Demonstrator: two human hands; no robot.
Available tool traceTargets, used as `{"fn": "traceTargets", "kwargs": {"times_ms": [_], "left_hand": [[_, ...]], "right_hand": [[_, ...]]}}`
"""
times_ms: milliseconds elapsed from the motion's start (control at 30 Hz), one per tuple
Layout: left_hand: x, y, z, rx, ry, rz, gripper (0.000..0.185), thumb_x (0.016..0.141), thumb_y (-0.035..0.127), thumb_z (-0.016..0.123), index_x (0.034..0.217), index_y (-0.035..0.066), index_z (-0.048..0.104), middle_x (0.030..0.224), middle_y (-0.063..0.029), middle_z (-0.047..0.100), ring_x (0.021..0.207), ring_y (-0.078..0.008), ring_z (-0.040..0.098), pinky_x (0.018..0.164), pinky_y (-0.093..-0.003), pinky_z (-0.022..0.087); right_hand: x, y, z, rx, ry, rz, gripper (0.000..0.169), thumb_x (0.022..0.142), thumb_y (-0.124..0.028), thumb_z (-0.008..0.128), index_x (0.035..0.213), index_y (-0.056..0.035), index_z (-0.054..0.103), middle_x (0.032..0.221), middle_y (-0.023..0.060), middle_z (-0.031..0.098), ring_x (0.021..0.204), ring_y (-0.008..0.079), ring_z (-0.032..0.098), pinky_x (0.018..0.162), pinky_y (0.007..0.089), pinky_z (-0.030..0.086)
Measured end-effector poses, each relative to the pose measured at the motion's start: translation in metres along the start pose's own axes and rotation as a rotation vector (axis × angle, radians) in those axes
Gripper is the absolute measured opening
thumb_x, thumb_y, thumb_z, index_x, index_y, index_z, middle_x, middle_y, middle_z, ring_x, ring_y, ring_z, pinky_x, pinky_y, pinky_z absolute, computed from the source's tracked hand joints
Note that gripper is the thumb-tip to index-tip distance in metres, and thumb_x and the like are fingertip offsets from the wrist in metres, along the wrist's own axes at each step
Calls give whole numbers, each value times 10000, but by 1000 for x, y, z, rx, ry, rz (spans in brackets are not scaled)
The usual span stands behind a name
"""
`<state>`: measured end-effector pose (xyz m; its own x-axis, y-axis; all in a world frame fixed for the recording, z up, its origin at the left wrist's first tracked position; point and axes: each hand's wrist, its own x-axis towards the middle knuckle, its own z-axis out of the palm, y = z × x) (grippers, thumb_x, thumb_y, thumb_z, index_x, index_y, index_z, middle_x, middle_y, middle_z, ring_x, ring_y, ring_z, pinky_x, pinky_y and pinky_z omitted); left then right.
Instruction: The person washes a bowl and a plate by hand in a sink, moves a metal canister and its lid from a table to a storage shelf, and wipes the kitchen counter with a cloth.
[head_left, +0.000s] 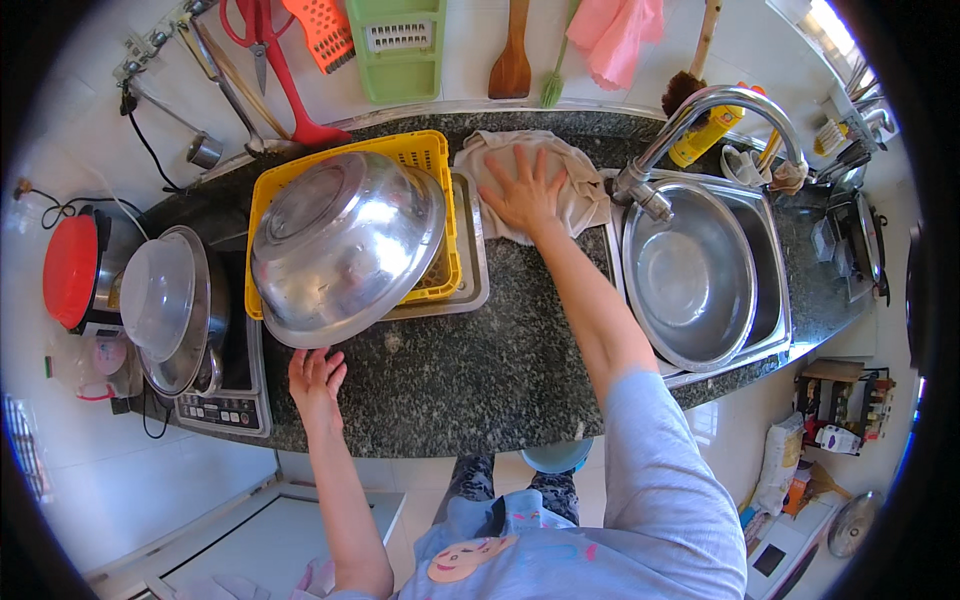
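My right hand (525, 191) lies flat with spread fingers on a beige cloth (577, 176), which rests on the dark granite counter (465, 375) left of the sink. The fingers of my left hand (317, 379) are at the lower rim of a large upturned steel basin (337, 247); whether they touch it I cannot tell. That basin leans tilted over a yellow plastic basket (439, 161), which sits on a metal tray (474, 247). Another steel basin (679, 277) stands in the sink (776, 300), below the curved faucet (645, 187).
At the left, a lidded pot (206, 315) with a translucent bowl (159, 300) stands on an induction cooker (225, 411). A rice cooker (112, 262) is beyond it. Utensils, a green grater (397, 75) and a pink cloth (615, 34) hang on the wall. A yellow bottle (705, 135) stands behind the faucet.
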<state>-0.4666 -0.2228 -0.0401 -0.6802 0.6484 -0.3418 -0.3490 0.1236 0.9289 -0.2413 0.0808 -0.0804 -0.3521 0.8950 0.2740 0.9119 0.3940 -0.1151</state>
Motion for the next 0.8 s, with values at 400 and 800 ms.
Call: {"fn": "traceTargets", "kwargs": {"times_ms": [400,800], "left_hand": [[66,6,14,37,93,-119,556,766,79,530,1200,74,183,964,-142,493,692,-207,575,596,-305,502],[37,-19,21,-6,30,-38,649,747,-66,465,1225,203,118,988,-154,450,635,-228,568,524,-296,516]], "right_hand": [[-140,-19,-52,38,-28,-35,467,765,-509,356,1188,-311,368,1313,99,179,1213,356,76,878,632,59],[-219,7,-85,94,-62,-40,407,772,-420,416,1155,-283,420,1300,65,235,1212,302,150,901,565,142]]}}
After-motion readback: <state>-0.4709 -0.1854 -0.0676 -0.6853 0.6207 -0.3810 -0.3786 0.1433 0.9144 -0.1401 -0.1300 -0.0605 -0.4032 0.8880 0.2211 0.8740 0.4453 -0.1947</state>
